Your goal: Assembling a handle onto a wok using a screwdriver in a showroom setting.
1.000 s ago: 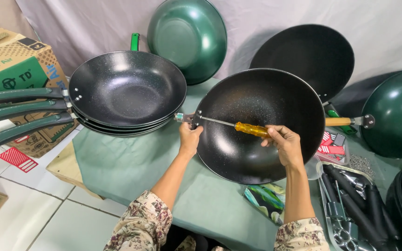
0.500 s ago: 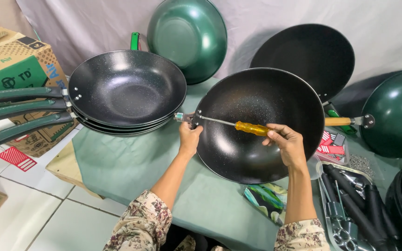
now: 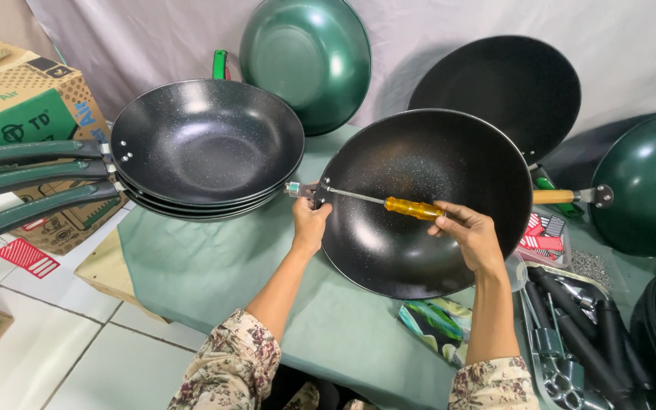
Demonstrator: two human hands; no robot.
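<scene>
On the left we see a stack of dark pans (image 3: 206,144) with green handles pointing left, clear of our work. Our left hand (image 3: 311,228) is curled around the rim of the black pan (image 3: 427,201) just below its metal handle bracket (image 3: 304,190). From that bracket the screwdriver (image 3: 389,203) runs rightward across the bowl, its long axis nearly level, tip at the bracket, yellow grip toward our right. Our right hand (image 3: 474,237) pinches that grip with fingers closed. The left hand is nearer the bracket. The pan rests tilted on the green cloth (image 3: 191,266).
</scene>
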